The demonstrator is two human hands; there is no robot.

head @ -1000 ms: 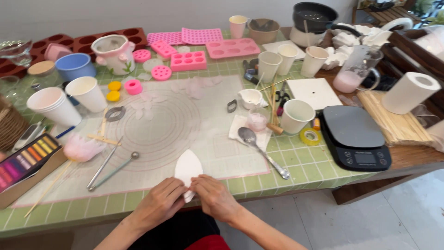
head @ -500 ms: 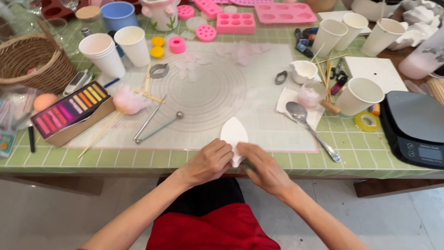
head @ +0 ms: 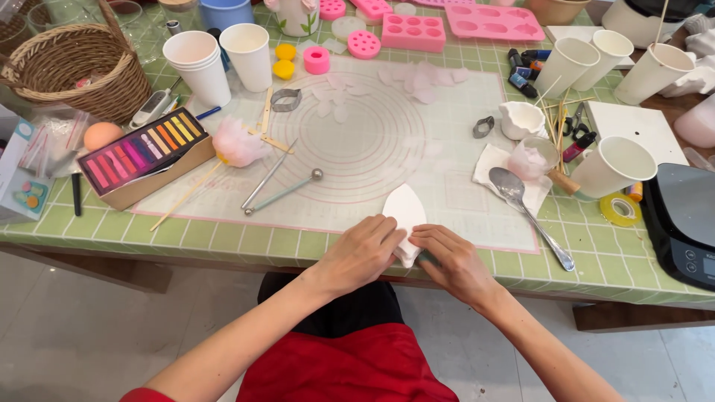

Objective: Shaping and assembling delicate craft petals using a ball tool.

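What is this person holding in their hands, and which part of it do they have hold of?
Both the left hand and the right hand pinch the lower end of a white leaf-shaped piece; its pointed tip lies free on the mat.

Beyond me on the green-tiled worktop (head: 223, 242) lies a translucent silicone mat with ring markings (head: 372, 141). To my left stand a woven wicker basket (head: 74, 71) and a tray of coloured pastel sticks (head: 141, 152); to my right lie a metal spoon (head: 521, 197) and a black kitchen scale (head: 681, 223).
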